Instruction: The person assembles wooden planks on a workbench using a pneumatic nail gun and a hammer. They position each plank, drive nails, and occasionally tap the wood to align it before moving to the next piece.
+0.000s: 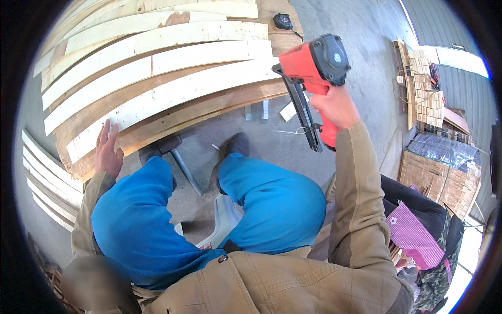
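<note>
My right hand is wrapped round the grip of a red and black nail gun. The gun's nose is at the right end of the nearest pale wooden slat; I cannot tell whether it touches. My left hand lies on the left end of that same slat, fingers stretched out and holding nothing. Several more pale slats lie side by side across thicker brown boards. A black tape measure sits on the wood at the far right corner.
A hammer stands on the floor between my feet, head up against the boards. Nail strips lie beneath the boards' edge. Loose slats are on the left; bundled wood and a pink checked cloth are on the right.
</note>
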